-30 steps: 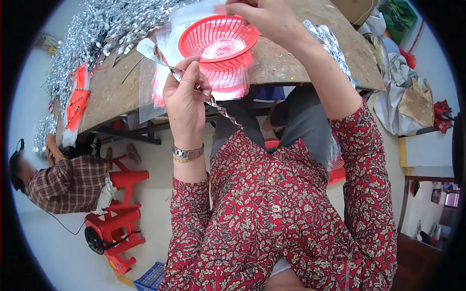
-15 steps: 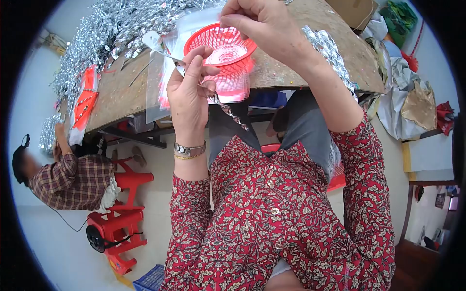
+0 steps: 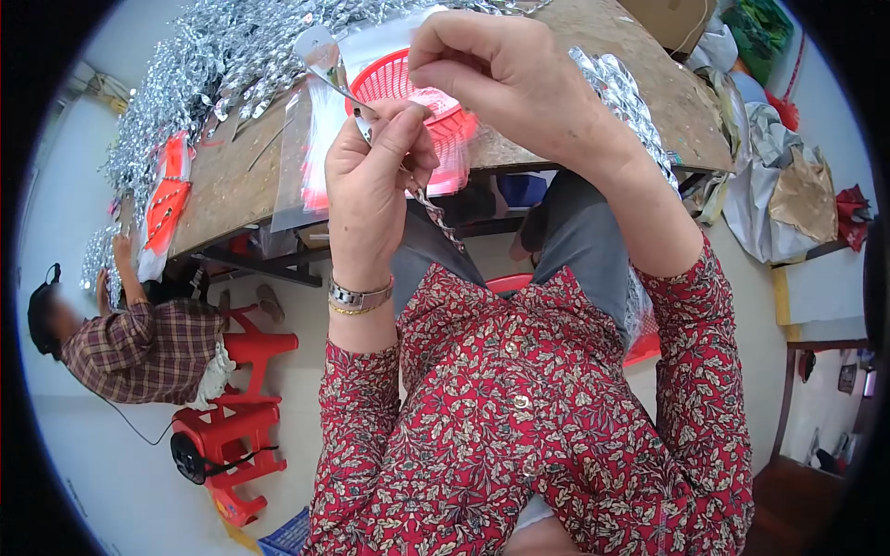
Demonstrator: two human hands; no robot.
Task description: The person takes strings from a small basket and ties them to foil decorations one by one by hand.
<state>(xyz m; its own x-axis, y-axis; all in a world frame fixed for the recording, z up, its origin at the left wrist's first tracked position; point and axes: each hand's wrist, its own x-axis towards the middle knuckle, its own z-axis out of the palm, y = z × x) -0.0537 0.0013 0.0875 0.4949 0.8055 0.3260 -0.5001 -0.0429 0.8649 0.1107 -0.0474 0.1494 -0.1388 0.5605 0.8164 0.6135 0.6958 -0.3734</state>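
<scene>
Left hand [image 3: 375, 181] has a shiny twisted strip [image 3: 439, 221] in its grip, thumb pressed in against the fingers. Some kind of silvery foil or film, can't tell which. Its upper end sticks out past the fingertips to a flat, rounded, glossy tab [image 3: 320, 54] left of the basket, and the lower end dangles under the hand in a tight corkscrew, above the person's lap.

Right hand [image 3: 505, 79] is just beside it, partly blocking the view of the basket. That grip is narrow, thumb and forefinger pinched together. Whether there's anything thin in the pinch, I honestly can't tell.

Containers: the red basket [image 3: 366, 79] is round plastic mesh with a smooth, thicker rim. Inside is a loose bunch of fine pinkish-white strands [image 3: 432, 98]. Flat clear plastic sleeves [image 3: 315, 139] are spread under and beside it, poking past the near edge of the bench [image 3: 691, 111], which is rough, scuffed wood with little specks all over.

Off to the left there's a huge heap of silver tinsel [image 3: 222, 65], all crinkly curls. A broader, crumpled silver foil bundle [image 3: 621, 93] lies by the right forearm. There's also a see-through packet [image 3: 169, 199] with bright orange-red stuff in it, draped over the bench's left edge.
</scene>
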